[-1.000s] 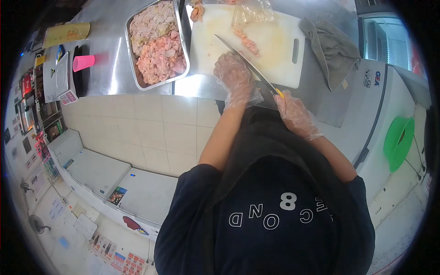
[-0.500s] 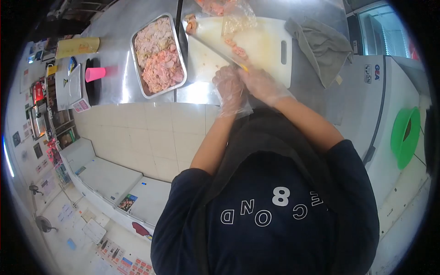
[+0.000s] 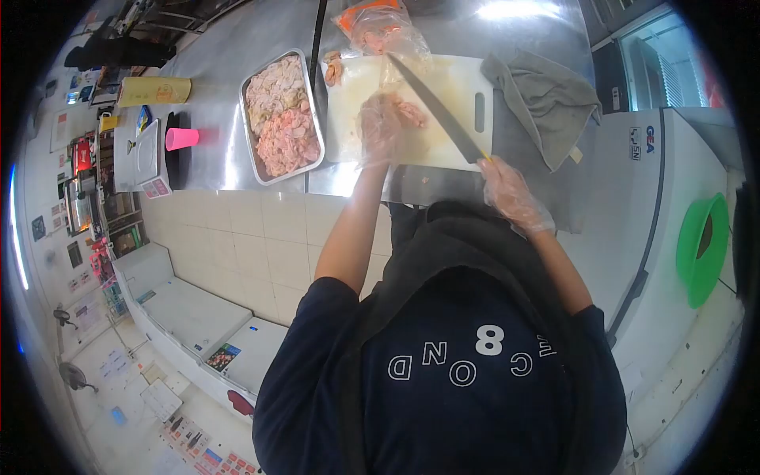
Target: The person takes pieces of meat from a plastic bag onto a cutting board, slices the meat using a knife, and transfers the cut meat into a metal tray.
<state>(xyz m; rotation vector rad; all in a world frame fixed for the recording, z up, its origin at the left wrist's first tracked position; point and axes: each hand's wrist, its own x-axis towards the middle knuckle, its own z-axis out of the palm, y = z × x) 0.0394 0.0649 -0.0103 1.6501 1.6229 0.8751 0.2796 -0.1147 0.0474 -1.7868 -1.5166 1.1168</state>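
My right hand [image 3: 513, 196], in a clear plastic glove, grips a long knife [image 3: 443, 119] by its handle. The blade points up and left across the white cutting board [image 3: 451, 75]. My left hand [image 3: 380, 131], also gloved, is over the left part of the board, beside a strip of raw pink meat [image 3: 409, 112]. Motion smears its fingers, so I cannot tell whether it holds any meat. Another piece of meat [image 3: 332, 70] lies at the board's upper left corner. Beyond the board is a clear plastic bag [image 3: 380, 36] with meat inside.
A metal tray [image 3: 314, 119] heaped with cut meat stands left of the board. A grey cloth [image 3: 542, 103] lies to the right. Farther left are a pink cup [image 3: 182, 138] and a yellow roll-shaped item [image 3: 154, 91]. A white freezer [image 3: 609, 206] stands at right.
My right hand has moved right and down, away from my left hand, swinging the knife to the right side of the board. My left hand has shifted slightly up and left.
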